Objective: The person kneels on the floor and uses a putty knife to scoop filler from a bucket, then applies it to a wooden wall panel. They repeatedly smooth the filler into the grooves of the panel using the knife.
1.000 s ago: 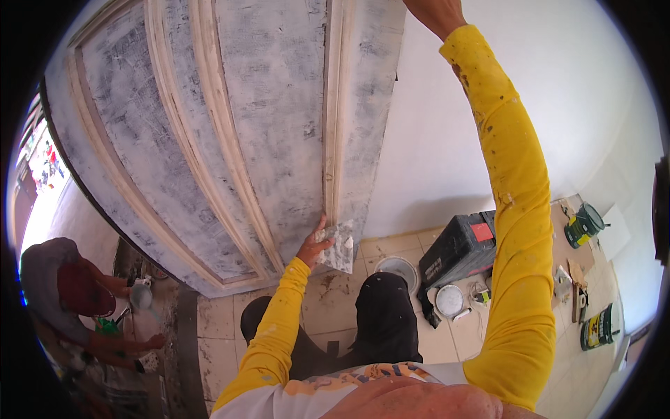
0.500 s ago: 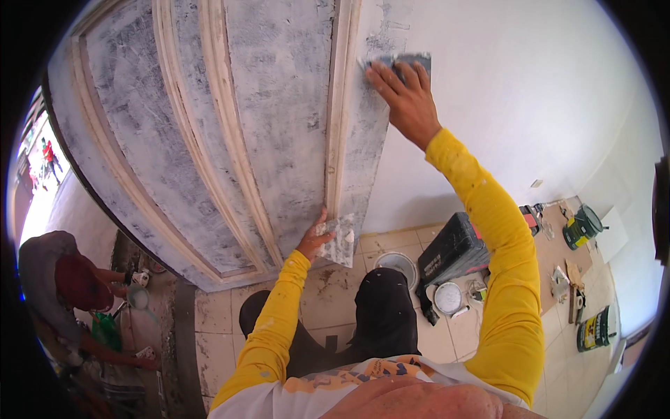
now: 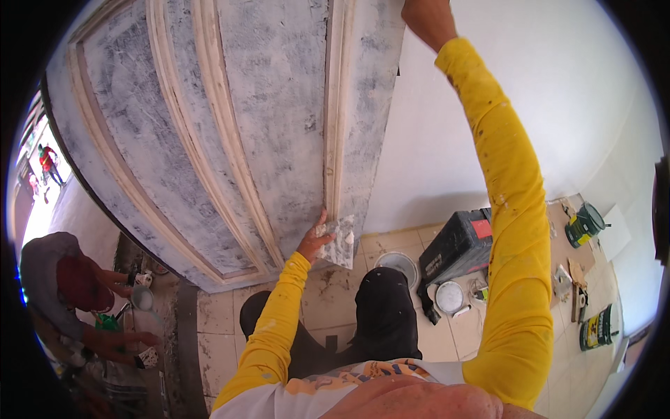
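Observation:
A large door [image 3: 273, 105] with pale raised mouldings, its panels patchy with white and grey filler, stands in front of me. My left hand [image 3: 313, 243] is closed on a flat putty plate [image 3: 340, 246] smeared with white, close to the lower end of a moulding [image 3: 335, 140]. High up, beside the door's right edge, my right hand [image 3: 427, 19] is partly cut off by the top of the picture. Its fingers, and anything in them, are out of sight.
On the tiled floor [image 3: 377, 244] stand a whitish bucket [image 3: 398, 263], a black case [image 3: 457, 244] and a small white-filled tub [image 3: 449, 297]. Dark green pails [image 3: 585, 225] are at right, near the white wall [image 3: 530, 91]. Another person [image 3: 84, 283] bends low at left.
My right hand has moved up along the door's right edge, and the dark spreader it held has left the picture. The left hand stays put. The other person's hands shifted.

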{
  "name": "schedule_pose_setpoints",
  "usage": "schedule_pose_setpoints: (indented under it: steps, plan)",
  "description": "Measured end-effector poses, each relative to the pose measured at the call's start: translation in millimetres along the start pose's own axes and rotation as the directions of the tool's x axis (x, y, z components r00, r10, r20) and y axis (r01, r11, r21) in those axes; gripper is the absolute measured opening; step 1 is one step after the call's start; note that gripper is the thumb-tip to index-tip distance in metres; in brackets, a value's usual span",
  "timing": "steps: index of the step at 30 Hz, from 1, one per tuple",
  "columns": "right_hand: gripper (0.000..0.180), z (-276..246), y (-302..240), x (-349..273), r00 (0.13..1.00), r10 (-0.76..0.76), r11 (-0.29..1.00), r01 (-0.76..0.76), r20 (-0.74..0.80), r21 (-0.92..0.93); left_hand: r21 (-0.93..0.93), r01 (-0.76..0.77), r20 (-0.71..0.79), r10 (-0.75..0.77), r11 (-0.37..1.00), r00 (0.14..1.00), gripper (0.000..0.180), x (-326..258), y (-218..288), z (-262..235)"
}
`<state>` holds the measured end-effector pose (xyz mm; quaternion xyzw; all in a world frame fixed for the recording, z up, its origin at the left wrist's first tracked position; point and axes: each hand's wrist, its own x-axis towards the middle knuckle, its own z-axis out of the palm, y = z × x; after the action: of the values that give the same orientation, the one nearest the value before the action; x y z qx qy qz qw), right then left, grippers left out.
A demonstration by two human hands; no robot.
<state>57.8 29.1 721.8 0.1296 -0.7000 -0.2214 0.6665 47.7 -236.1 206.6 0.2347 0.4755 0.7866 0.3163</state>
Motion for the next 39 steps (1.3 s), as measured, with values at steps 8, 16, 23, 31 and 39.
schedule_pose_setpoints:
  steps: [8,16,23,31,39]
  plan:
    - [0.074,-23.7,-0.8,-74.0,0.991,0.030,0.999,-0.036,0.131,0.036,0.033,-0.019,0.025,0.018,0.999,1.000,0.092,-0.9,1.1,1.4]
    - [0.059,-14.1,-8.2,25.1,0.998,0.009,0.996,-0.014,0.066,0.084,0.014,-0.018,0.027,0.018,1.000,0.999,0.095,-0.9,0.7,0.8]
    - [0.065,-38.5,13.9,-57.6,0.936,-0.242,0.964,0.262,0.257,-0.048,0.051,-0.031,0.023,0.029,0.998,0.999,0.094,1.3,2.3,2.5]
    - [0.066,-18.8,36.3,-14.3,0.990,-0.133,0.991,0.134,0.057,-0.022,0.076,-0.032,0.028,0.030,0.997,0.999,0.095,3.2,-4.2,-2.2]
    - [0.078,-9.0,23.7,-97.5,0.990,-0.072,0.994,0.081,0.122,-0.072,0.058,-0.030,0.023,0.029,0.998,0.999,0.095,9.3,-15.8,-11.3]
